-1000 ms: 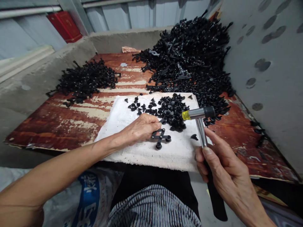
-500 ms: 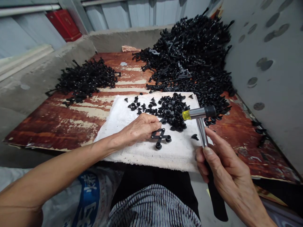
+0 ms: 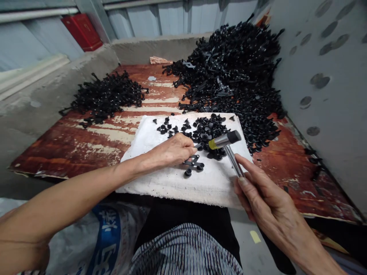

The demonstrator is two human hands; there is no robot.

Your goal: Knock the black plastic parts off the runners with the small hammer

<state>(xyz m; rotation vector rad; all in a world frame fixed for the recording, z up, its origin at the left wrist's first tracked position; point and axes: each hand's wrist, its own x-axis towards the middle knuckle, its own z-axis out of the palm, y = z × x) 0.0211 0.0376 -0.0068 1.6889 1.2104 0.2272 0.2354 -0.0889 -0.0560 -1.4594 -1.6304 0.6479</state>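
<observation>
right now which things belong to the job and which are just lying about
Part of the job:
hammer, in the right hand
black linkage, in the left hand
small black pieces on the white pad
likely the larger heap and smaller heap

Apparently just lying about:
red box
yellow slip
printed sack

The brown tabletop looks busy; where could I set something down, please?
Free: the tabletop at left front, between the smaller black pile and the left forearm; and the white pad along its near edge, in front of the linkage. Crowded: back right, under the large heap, and the pad's far side, with loose pieces.
</observation>
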